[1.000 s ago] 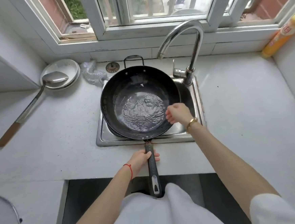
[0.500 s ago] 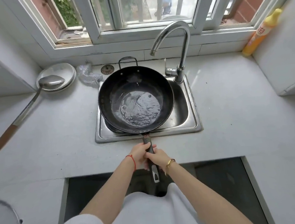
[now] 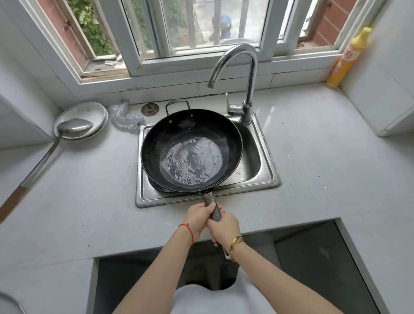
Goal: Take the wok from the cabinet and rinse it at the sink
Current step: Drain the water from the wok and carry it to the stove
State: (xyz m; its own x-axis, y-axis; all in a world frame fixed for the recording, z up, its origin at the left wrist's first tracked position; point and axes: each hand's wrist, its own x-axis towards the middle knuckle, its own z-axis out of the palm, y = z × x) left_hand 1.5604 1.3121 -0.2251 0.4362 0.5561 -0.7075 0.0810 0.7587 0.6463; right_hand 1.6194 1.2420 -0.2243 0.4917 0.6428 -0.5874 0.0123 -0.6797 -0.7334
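Observation:
A black wok [image 3: 190,133] sits over the steel sink [image 3: 264,177], holding a shallow pool of rippling water in its bottom. Its dark handle [image 3: 212,206] reaches toward me over the counter edge. My left hand [image 3: 199,218] grips the handle closer to the wok, and my right hand [image 3: 225,227] grips it just behind, so both are wrapped around it. The chrome faucet [image 3: 244,79] arches at the sink's back right; no water stream is visible from its spout.
A metal ladle [image 3: 74,126] rests in white plates [image 3: 86,111] at the back left, its wooden handle running toward the left edge. A steel scrubber [image 3: 123,118] and a drain strainer [image 3: 149,109] lie behind the sink. A yellow bottle [image 3: 347,59] stands back right.
My right hand left the wok's rim and came back to grip the handle behind my left hand. The water in the wok keeps swirling.

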